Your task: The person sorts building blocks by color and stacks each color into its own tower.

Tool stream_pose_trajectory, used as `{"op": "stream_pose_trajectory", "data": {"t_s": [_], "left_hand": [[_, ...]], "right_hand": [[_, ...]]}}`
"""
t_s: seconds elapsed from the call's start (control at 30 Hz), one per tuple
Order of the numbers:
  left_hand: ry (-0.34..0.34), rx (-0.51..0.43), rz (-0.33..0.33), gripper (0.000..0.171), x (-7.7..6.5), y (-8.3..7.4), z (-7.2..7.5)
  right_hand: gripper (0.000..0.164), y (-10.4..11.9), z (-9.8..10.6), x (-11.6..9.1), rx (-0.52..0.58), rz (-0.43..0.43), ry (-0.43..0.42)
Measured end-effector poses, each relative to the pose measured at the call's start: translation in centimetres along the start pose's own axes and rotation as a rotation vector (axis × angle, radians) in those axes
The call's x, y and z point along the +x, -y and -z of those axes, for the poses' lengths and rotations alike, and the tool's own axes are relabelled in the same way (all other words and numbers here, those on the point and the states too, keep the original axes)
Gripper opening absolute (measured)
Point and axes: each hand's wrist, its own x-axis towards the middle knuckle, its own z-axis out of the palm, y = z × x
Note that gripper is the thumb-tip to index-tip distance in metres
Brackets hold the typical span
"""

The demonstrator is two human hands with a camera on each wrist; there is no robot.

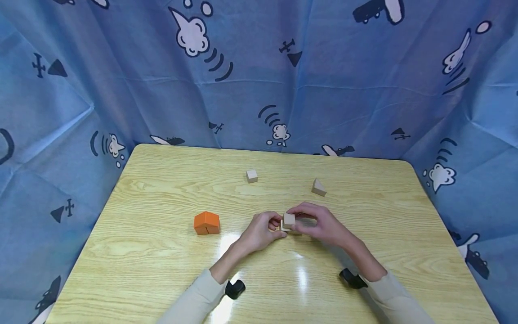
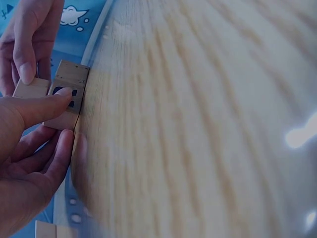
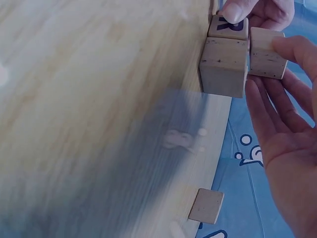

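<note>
In the head view both hands meet right of the table's middle. My right hand (image 1: pixel 323 223) pinches a plain wooden block (image 1: pixel 289 219) between thumb and fingers, level just over a lower row. That row shows in the right wrist view: a wooden block with a black printed mark (image 3: pixel 230 27) stands against a plain wooden block (image 3: pixel 225 64) on the tabletop. With its thumb across the printed face and fingers at the other side, my left hand (image 2: pixel 29 158) grips the marked block. The held block (image 3: pixel 267 52) lies close along the row's upper side.
Left of the hands stands a small house shape of orange blocks (image 1: pixel 207 223). Farther back are a pale wooden cube (image 1: pixel 252 176) and a triangular wooden block (image 1: pixel 319 187). A blue patterned curtain (image 1: pixel 243 67) hangs behind the wooden table (image 1: pixel 162 270).
</note>
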Motion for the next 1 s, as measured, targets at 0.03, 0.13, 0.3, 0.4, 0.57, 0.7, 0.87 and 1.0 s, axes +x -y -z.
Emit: {"op": "stream_pose_trajectory", "data": {"t_s": [0.03,0.13,0.3,0.4,0.57,0.7,0.87,1.0], "left_hand": [[-0.003,0.008,-0.015,0.028,0.00,0.06,-0.03],[-0.008,0.011,-0.023,0.028,0.05,0.13,-0.07],[-0.001,-0.008,0.013,0.031,0.13,0.04,-0.04],[0.003,-0.008,0.023,0.031,0.17,0.05,-0.02],[0.009,-0.005,0.027,0.032,0.21,0.17,0.00],[0.012,-0.015,0.030,0.032,0.11,0.13,0.03],[0.009,-0.014,0.022,0.031,0.12,0.05,0.04],[0.010,-0.003,0.029,0.031,0.07,-0.08,0.04]], "right_hand": [[0.034,0.01,-0.04,-0.03,-0.015,0.002,0.000],[0.035,0.09,-0.14,-0.08,-0.037,0.005,-0.005],[0.034,0.30,-0.20,-0.09,-0.038,0.002,-0.007],[0.033,0.39,-0.21,-0.09,-0.031,-0.003,-0.002],[0.033,0.43,-0.24,-0.11,-0.031,-0.011,0.006],[0.033,0.31,-0.34,-0.16,-0.037,0.002,0.007],[0.033,0.16,-0.41,-0.16,-0.038,0.015,0.005],[0.033,0.19,-0.41,-0.20,-0.040,0.013,0.008]]}}
